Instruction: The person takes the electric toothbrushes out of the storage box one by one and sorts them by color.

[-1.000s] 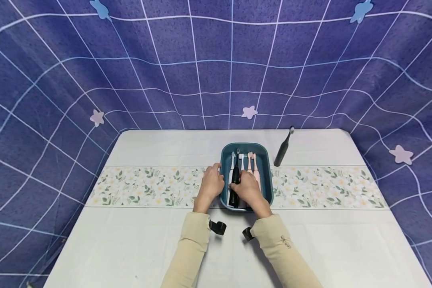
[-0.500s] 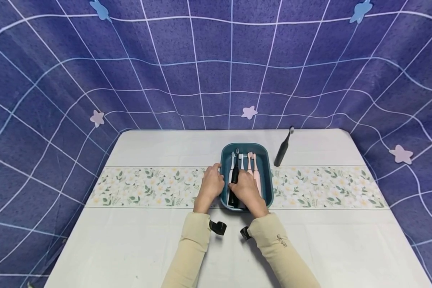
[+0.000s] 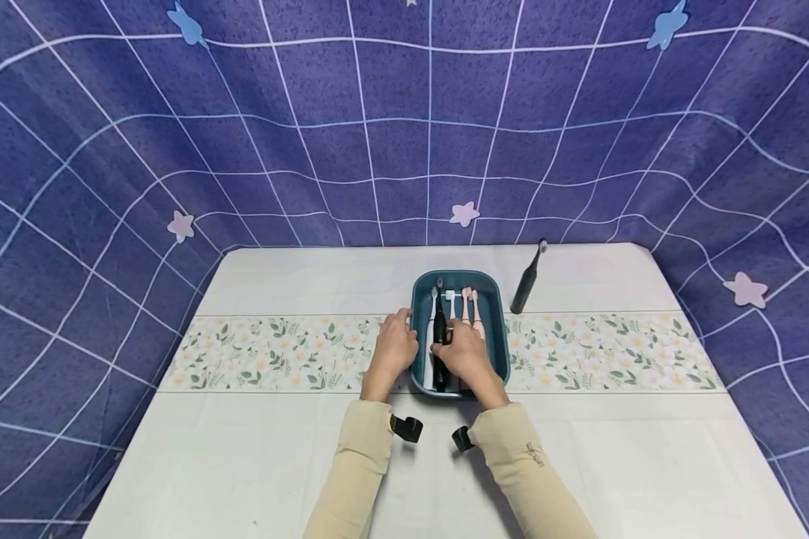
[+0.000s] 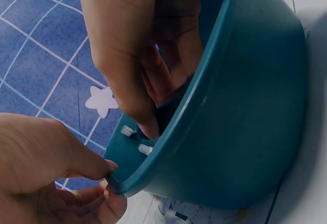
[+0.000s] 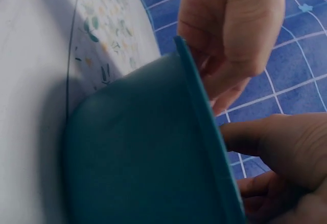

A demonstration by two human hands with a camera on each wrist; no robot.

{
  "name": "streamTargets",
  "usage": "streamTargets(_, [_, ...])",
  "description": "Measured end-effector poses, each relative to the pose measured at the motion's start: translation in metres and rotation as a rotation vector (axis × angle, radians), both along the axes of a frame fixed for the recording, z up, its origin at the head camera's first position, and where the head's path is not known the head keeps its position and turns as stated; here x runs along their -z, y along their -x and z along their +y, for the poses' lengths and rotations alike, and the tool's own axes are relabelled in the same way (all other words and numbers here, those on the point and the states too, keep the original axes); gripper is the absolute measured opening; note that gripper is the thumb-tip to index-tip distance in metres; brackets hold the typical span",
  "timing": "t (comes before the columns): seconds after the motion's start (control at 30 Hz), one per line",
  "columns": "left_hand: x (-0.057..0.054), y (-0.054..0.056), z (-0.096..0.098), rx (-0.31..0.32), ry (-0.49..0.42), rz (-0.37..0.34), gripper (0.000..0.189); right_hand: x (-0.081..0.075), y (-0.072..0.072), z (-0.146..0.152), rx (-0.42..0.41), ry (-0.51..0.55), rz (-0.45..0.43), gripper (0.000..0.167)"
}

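Observation:
A teal plastic basin (image 3: 495, 299) on the table holds several electric toothbrushes side by side. My left hand (image 3: 396, 344) pinches its left rim between thumb and fingers, also plain in the left wrist view. Inside the basin, my right hand (image 3: 467, 352) grips the handle of a black electric toothbrush (image 3: 441, 326), thumb on its left side. Left of it lies a white toothbrush (image 3: 428, 367). To the right, another white toothbrush (image 3: 451, 299) and pink toothbrushes (image 3: 477, 320) are partly hidden under the right hand. The basin's wall (image 5: 138, 147) hides the brushes in the right wrist view.
Just right of the basin, a second black electric toothbrush (image 3: 526, 286) stands upright on the white table (image 3: 276, 457). A floral strip (image 3: 600, 352) crosses the tabletop. Behind and at both sides hangs a blue gridded curtain (image 3: 330, 142).
My right hand shifts slightly within the basin, and the black toothbrush's handle shows more again. The left hand stays at the rim. The head view tilts a little.

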State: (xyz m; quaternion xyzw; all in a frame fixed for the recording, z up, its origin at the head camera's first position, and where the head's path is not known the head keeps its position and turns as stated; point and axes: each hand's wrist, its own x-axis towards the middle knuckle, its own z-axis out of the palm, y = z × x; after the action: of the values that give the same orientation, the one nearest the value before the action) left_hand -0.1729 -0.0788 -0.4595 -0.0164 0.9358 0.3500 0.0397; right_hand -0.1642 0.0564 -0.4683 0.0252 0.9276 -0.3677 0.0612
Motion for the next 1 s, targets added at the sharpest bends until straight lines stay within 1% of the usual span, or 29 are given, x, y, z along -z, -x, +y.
streamTargets(0.17, [0.001,-0.001,0.000,0.004,0.007,0.010,0.040,-0.003,-0.004,0.009,0.016,0.088,0.039,0.054])
streamTargets(0.43, [0.000,-0.001,0.001,-0.008,0.014,0.026,0.040,-0.006,-0.012,0.025,0.050,0.272,0.158,0.056])
streamTargets(0.53, [0.000,0.000,0.001,-0.013,0.018,0.026,0.040,-0.008,-0.014,0.029,0.056,0.325,0.202,0.057])
streamTargets(0.8, [0.002,0.001,0.003,-0.020,0.017,0.005,0.040,-0.013,-0.016,0.036,0.074,0.423,0.351,0.058])
streamTargets(0.87, [0.002,0.001,0.003,-0.017,0.022,0.009,0.040,-0.013,-0.017,0.038,0.086,0.434,0.371,0.058])
streamTargets(1.0, [0.003,0.001,0.003,-0.010,0.030,0.017,0.040,-0.013,-0.018,0.041,0.113,0.466,0.381,0.056])
